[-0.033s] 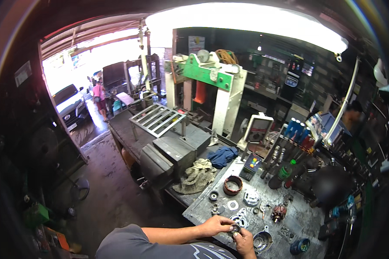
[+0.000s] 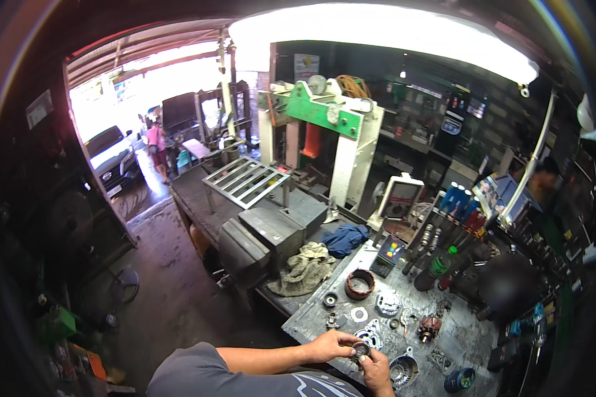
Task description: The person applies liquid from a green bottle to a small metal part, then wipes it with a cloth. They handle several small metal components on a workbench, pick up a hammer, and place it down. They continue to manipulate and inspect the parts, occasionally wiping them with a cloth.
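My left hand [image 2: 332, 344] and my right hand [image 2: 377, 372] meet over the near edge of the metal workbench [image 2: 297, 323]. Between their fingertips they grip a small, dark, round metal part [image 2: 360, 349] with a ring-shaped rim; its exact kind is unclear. Just beyond it lies a silver, cut-out metal bracket [image 2: 372, 333]. To the right of my right hand sits an open round alternator housing [image 2: 404, 370]. Farther up the bench are a copper-wound stator ring [image 2: 359, 284], a finned silver cover [image 2: 388, 304], a rotor [image 2: 430, 328], a pale flat ring [image 2: 359, 314] and a dark pulley [image 2: 330, 300].
A blue-capped round container [image 2: 459, 380] stands at the near right, and a green-capped bottle [image 2: 440, 264] farther back. Rags [image 2: 302, 270], dark metal boxes [image 2: 265, 233] and a slatted frame [image 2: 246, 182] lie left. Behind rises a green-and-white press [image 2: 321, 109]. A person [image 2: 156, 147] stands near a car.
The whole view has shifted slightly, with the bench and background appearing a little farther right. Both hands keep their grip on the small round metal part.
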